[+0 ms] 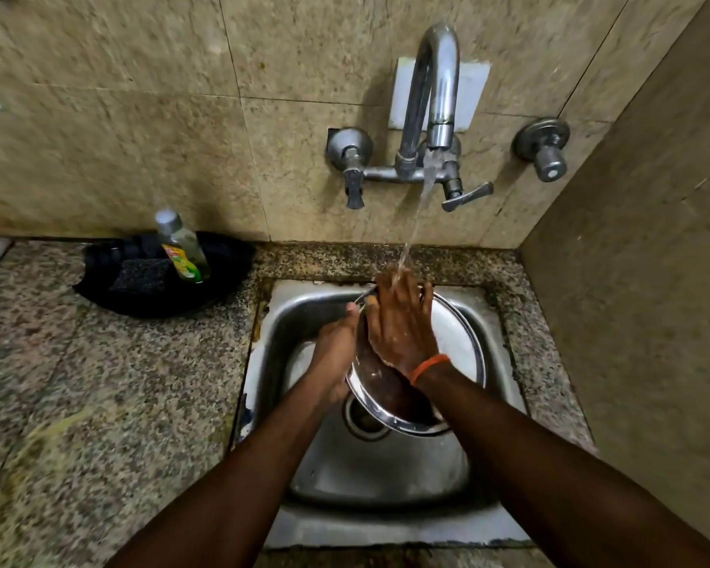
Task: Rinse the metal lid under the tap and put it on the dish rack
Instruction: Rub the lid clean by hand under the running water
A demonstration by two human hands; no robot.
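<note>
A round shiny metal lid [460, 342] is held tilted over the steel sink [369, 477], under water running from the chrome tap [437, 96]. My left hand [337, 354] grips the lid's left rim, thumb on top. My right hand [400, 317], with an orange band at the wrist, lies flat with fingers spread on the lid's face, and the stream falls on its fingertips. The hand and forearm hide much of the lid's middle. No dish rack is in view.
A black tray [222, 264] on the granite counter [99, 383] at back left holds a dish-soap bottle [181, 248] and a dark scrub pad [140, 276]. Tap valves [351, 157] and a lever [466, 196] stick out of the tiled wall. A wall closes off the right side.
</note>
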